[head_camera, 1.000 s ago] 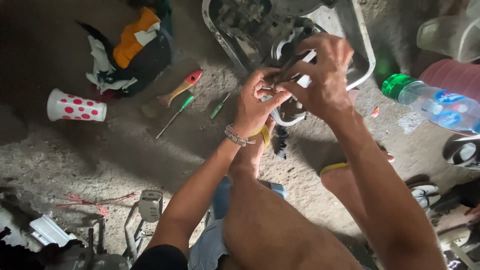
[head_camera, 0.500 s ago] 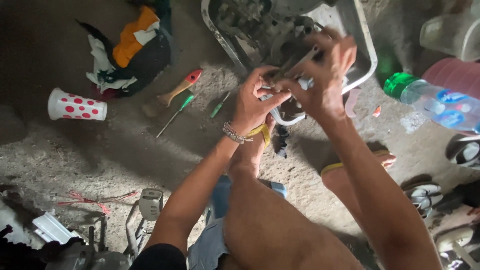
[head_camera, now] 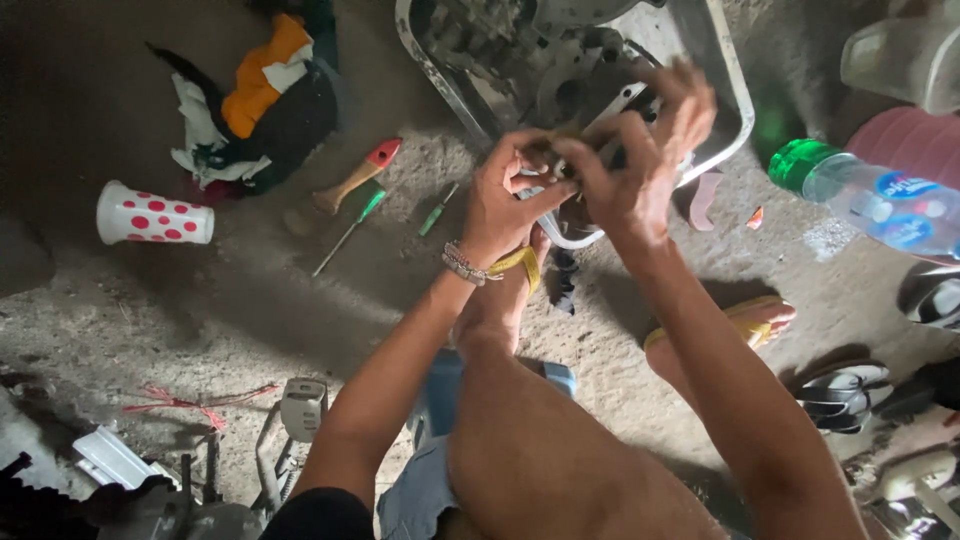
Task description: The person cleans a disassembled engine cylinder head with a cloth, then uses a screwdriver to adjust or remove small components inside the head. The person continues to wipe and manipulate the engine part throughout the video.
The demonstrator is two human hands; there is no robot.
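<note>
Both hands meet above the near rim of a metal tray, fingers curled in around a small dark metal part (head_camera: 572,160) held between them. The left hand (head_camera: 505,205), with a beaded bracelet (head_camera: 462,264) at its wrist, pinches the part from the left with thumb and fingertips. The right hand (head_camera: 640,165) closes over it from the right; its fingers are blurred, so the exact grip cannot be told. The part itself is mostly hidden by the fingers and its shape is unclear.

Just behind the hands, the metal tray (head_camera: 728,95) sits on the concrete floor (head_camera: 250,320) and holds grey machine parts (head_camera: 560,75), gears among them. Below the hands, the person's feet wear yellow-strapped sandals (head_camera: 735,325).

To the left on the floor lie a wooden-handled tool with a red tip (head_camera: 355,178), a green-handled screwdriver (head_camera: 348,232) and a smaller green screwdriver (head_camera: 438,209). Further left lies a white cup with red dots (head_camera: 152,214) on its side, and behind it a heap of rags (head_camera: 255,100) in orange, white and black. To the right, a clear plastic bottle with a green cap (head_camera: 865,195) lies near the tray.
</note>
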